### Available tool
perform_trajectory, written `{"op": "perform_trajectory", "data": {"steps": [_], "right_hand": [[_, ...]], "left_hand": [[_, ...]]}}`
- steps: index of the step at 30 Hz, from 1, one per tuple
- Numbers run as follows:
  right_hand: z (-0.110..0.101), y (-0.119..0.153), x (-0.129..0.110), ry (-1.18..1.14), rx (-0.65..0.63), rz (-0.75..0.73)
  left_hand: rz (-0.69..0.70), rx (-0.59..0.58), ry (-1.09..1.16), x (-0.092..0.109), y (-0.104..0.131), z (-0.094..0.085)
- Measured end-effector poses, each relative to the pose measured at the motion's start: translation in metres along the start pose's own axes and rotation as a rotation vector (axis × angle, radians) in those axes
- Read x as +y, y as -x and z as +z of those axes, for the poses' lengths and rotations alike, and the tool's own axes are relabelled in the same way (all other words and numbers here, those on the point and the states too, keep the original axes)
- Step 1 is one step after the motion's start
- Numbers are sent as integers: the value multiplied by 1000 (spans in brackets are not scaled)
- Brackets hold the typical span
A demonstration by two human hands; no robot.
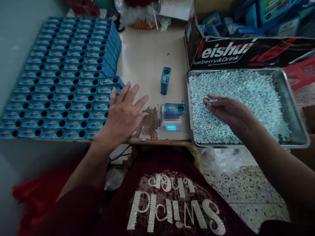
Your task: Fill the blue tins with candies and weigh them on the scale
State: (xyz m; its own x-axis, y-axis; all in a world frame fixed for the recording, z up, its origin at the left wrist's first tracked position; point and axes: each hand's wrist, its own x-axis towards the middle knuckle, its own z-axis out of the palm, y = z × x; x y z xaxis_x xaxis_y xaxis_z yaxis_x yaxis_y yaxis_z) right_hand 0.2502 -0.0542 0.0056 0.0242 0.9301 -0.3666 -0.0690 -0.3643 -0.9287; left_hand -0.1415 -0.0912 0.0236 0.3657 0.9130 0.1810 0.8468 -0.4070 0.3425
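Boxes (59, 73) lining up at left, pellets (248, 87) waiting at right

From where I'm standing, the person seems to be minding two jobs at once: squaring up boxes, and dealing with loose pellets. The left hand (125, 113) is hovering at the right edge of the block, its fingers spreading wide; one askew box (109, 81) is sitting right by the fingertips, and I cannot tell whether they are touching it. The right hand (226, 109) is hanging over the pellets, fingers lying close together; whether they are pinching any, I cannot tell.

Straightening that askew box would be calling for a light nudge, I judge, since its neighbours are packing tightly. Gathering pellets would be calling for a closed, cupped grip.

The boxes are showing glossy blue tops, narrow and rounded, each with a dark round spot. A lone box (165, 80) is standing upright on the table (150, 49), whose surface is peeling to bare brown near the front edge. Closer in, a blurred item (171, 123) is glowing cyan; I cannot make it out. The pellets, small, smooth and pale mint, are filling a shiny metal tray (299, 124). Behind it, a black carton (226, 52) is holding more blue packs (275, 11) in a jumble.
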Motion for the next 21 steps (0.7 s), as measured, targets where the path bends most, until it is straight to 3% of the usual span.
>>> {"op": "perform_trajectory", "data": {"steps": [3, 6, 11, 21], "right_hand": [[15, 12, 3, -120, -10, 153], [19, 13, -1, -117, -65, 249], [23, 10, -21, -60, -108, 211], [52, 20, -61, 320, -264, 72]], "left_hand": [[-23, -32, 57, 7, 4, 31], [-22, -36, 76, 8, 4, 49], [-40, -21, 155, 1, 1, 56], [-31, -12, 310, -6, -4, 69]]}}
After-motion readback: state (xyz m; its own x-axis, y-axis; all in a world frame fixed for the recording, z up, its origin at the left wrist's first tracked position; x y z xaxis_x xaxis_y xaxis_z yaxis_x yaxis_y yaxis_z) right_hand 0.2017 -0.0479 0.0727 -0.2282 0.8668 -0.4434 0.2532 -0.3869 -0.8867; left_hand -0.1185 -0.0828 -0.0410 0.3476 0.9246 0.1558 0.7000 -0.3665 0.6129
